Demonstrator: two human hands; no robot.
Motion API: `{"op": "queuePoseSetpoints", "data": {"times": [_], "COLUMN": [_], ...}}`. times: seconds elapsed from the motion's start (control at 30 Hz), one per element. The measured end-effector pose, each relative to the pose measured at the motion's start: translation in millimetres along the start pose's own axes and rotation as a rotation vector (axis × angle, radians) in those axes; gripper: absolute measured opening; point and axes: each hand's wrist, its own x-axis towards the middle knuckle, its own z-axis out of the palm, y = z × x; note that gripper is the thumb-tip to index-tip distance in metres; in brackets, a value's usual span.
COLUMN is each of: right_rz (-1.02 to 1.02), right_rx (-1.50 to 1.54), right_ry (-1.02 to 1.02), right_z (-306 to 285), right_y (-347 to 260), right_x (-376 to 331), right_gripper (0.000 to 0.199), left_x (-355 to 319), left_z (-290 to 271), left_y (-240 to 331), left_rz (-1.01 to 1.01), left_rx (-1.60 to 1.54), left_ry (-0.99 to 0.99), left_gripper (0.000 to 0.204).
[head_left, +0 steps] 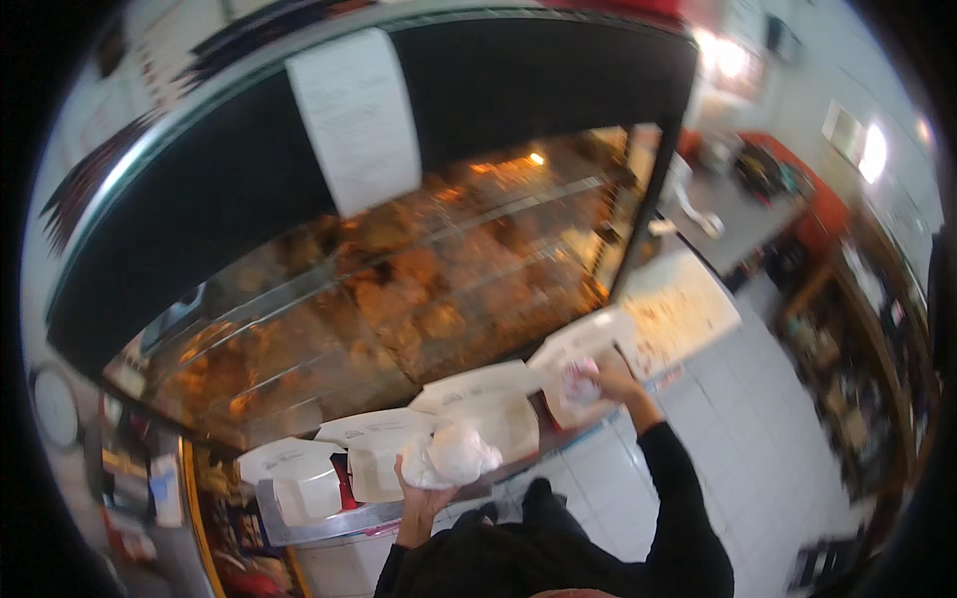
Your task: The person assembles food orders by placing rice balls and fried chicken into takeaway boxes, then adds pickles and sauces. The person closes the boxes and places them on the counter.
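Note:
My left hand (427, 495) holds white wrapped bundles (464, 453) from below, in front of the middle boxes. The bundles look like thin plastic or paper, and their contents are hidden. My right hand (616, 381) is over the rightmost white carton (561, 361), its fingers closed on a small white and pink wrapped packet (580, 379). Further open cartons stand in a row to the left: one carton (508, 424) behind the bundles, another carton (371, 473), and the leftmost carton (307, 496). Their lids are folded back toward the cabinet.
A lit glass display cabinet (399, 289) with browned food pieces rises behind the cartons. They stand on a narrow metal ledge (349, 523). On the right lies a pale, crumb-strewn board (688, 309). Farther right are a metal counter (738, 214) and a loaded shelf (847, 379).

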Motion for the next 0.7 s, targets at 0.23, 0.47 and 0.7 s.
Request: {"op": "queuePoseSetpoints", "data": {"times": [0.23,0.47,0.7], "right_rz": [0.226,0.086,-0.241], "right_rx": [0.524,0.191,-0.224], "right_ry": [-0.208,-0.128,0.126], "right_z": [8,19,22], "right_y": [63,76,104], "right_x": [26,25,28], "right_gripper": [0.048,0.057,0.071], "left_x": [-12,-26,-39], "left_z": [3,-7,-13], "left_y": [-36,-54,-50], "left_rz": [0.319,0.378,0.351], "left_rx": [0.266,0.284,0.334], "left_ry": [0.132,0.114,0.173], "left_gripper": [0.095,0.094,0.088]}}
